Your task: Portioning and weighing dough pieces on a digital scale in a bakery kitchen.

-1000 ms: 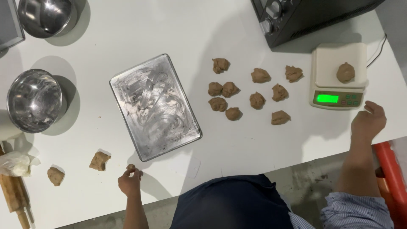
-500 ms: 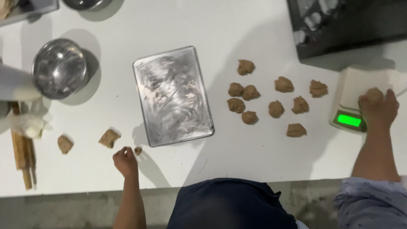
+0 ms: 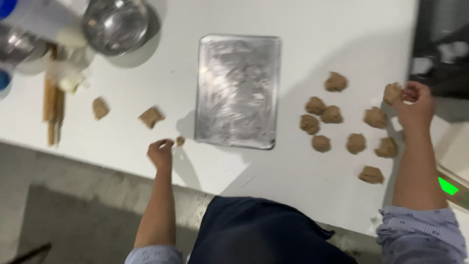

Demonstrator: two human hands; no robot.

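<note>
The right hand [image 3: 415,103] is being held over the right part of the white table [image 3: 146,132], its fingers curled together around a brown dough piece [image 3: 392,93] that is being gripped at the fingertips, beside the upper right of a scattered group of dough lumps [image 3: 332,115]. The gripped piece is rounded and lumpy, so no clear long axis can be told.

The left hand [image 3: 160,152] is being rested near the table's front edge, its fingers loosely bent and drawn together; whether anything is being pinched cannot be told. A tiny dough crumb [image 3: 180,141] is lying just beside it, and two rough torn chunks [image 3: 150,117] are lying further left.

Between the hands a rectangular metal tray [image 3: 238,90], smeared and dull-shiny, is being left flat, its long axis running away from the person. A steel bowl [image 3: 115,23] and a wooden rolling pin [image 3: 53,105] are lying at the upper left.
</note>
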